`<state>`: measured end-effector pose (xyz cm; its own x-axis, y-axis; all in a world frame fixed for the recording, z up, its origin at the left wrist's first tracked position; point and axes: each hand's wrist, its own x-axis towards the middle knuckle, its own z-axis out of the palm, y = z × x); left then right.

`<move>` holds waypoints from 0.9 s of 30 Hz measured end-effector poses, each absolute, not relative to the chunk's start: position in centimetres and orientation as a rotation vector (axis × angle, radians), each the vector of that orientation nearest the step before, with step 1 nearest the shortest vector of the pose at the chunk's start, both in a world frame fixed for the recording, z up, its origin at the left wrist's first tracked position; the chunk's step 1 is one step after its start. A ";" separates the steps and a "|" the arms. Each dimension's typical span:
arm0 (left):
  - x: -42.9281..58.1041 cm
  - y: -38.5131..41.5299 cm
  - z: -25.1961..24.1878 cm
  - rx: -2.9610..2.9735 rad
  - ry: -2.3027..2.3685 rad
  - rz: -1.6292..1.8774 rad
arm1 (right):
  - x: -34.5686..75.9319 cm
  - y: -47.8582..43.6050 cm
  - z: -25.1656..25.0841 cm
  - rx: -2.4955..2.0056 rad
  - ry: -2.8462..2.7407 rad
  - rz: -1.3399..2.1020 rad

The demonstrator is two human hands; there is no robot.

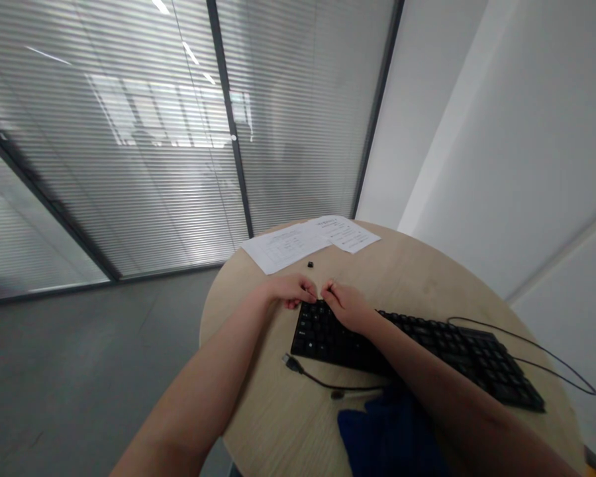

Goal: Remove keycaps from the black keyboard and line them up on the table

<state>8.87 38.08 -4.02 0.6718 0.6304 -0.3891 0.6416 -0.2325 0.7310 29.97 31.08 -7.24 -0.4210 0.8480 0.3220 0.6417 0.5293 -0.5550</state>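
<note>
A black keyboard lies across the round table, with its left end under my hands. My left hand is at the keyboard's far left corner, its fingers curled and thumb pressed toward the fingertips. Close beside it, my right hand has its thumb and fingers pinched together above the top row of keys. Whatever either hand grips, if anything, is too small or hidden to make out. My right forearm covers the keyboard's middle part. Just beyond my hands sits a small black keycap, loose on the wood.
Printed paper sheets lie at the far side of the round table. A USB plug on a black cable rests before the keyboard, near a dark blue cloth. Another thin cable loops at the right. Glass partition and white wall stand behind.
</note>
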 end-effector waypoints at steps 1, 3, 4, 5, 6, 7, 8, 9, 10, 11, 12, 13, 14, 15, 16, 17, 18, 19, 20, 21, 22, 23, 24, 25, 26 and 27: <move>8.9 38.1 -4.0 1.922 0.996 -0.015 | 30.0 31.1 -7.2 -1.195 -2.179 0.473; 8.9 38.1 -3.9 1.918 1.014 -0.021 | 30.1 31.0 -7.3 -1.195 -2.100 0.498; 8.9 38.1 -3.9 1.915 1.024 -0.026 | 30.1 31.1 -7.4 -1.204 -2.055 0.523; 8.9 38.1 -3.9 1.911 1.032 -0.028 | 30.2 31.1 -7.4 -1.217 -2.013 0.552; 8.9 38.1 -3.9 1.908 1.036 -0.028 | 30.2 31.1 -7.5 -1.230 -1.981 0.583; 8.9 38.1 -3.9 1.905 1.033 -0.029 | 30.2 31.1 -7.6 -1.237 -1.962 0.612; 8.9 38.2 -4.0 1.903 1.026 -0.029 | 30.2 31.2 -7.7 -1.235 -1.952 0.637; 8.9 38.2 -4.0 1.902 1.015 -0.030 | 30.2 31.2 -7.7 -1.228 -1.929 0.658; 8.9 38.2 -4.0 1.902 1.004 -0.030 | 30.2 31.3 -7.8 -1.227 -1.877 0.683; 8.9 38.2 -4.0 1.903 0.997 -0.028 | 30.3 31.4 -7.8 -1.229 -1.803 0.715; 8.8 38.2 -4.1 1.906 0.991 -0.026 | 30.3 31.5 -7.9 -1.235 -1.718 0.752; 8.8 38.3 -4.1 1.908 0.986 -0.023 | 30.3 31.6 -7.9 -1.241 -1.637 0.787; 8.8 38.3 -4.2 1.909 0.983 -0.019 | 30.3 31.6 -7.9 -1.243 -1.582 0.812; 8.7 38.4 -4.2 1.908 0.978 -0.018 | 30.3 31.7 -7.9 -1.241 -1.571 0.821; 8.7 38.4 -4.3 1.907 0.972 -0.017 | 30.3 31.7 -8.0 -1.233 -1.600 0.812; 8.7 38.5 -4.4 1.905 0.963 -0.012 | 30.3 31.7 -8.0 -1.225 -1.645 0.788; 8.6 38.6 -4.5 1.906 0.955 0.008 | 30.3 31.7 -8.0 -1.223 -1.679 0.755; 8.6 38.7 -4.5 1.913 0.948 0.046 | 30.3 31.7 -8.1 -1.226 -1.698 0.723; 8.6 38.8 -4.6 1.923 0.943 0.102 | 30.3 31.7 -8.1 -1.233 -1.698 0.697; 8.7 38.8 -4.5 1.938 0.943 0.174 | 30.3 31.8 -8.2 -1.238 -1.685 0.681; 8.7 38.8 -4.5 1.954 0.945 0.251 | 30.2 31.9 -8.3 -1.239 -1.664 0.673; 8.8 38.8 -4.4 1.973 0.947 0.320 | 30.2 32.0 -8.3 -1.234 -1.647 0.672; 9.0 38.7 -4.3 1.995 0.949 0.374 | 30.2 32.1 -8.4 -1.224 -1.634 0.677; 9.2 38.6 -4.2 2.018 0.949 0.406 | 30.1 32.2 -8.4 -1.213 -1.627 0.689; 9.4 38.4 -4.0 2.042 0.952 0.424 | 30.1 32.2 -8.5 -1.207 -1.621 0.700; 9.6 38.1 -3.9 2.065 0.954 0.431 | 30.1 32.3 -8.5 -1.205 -1.617 0.711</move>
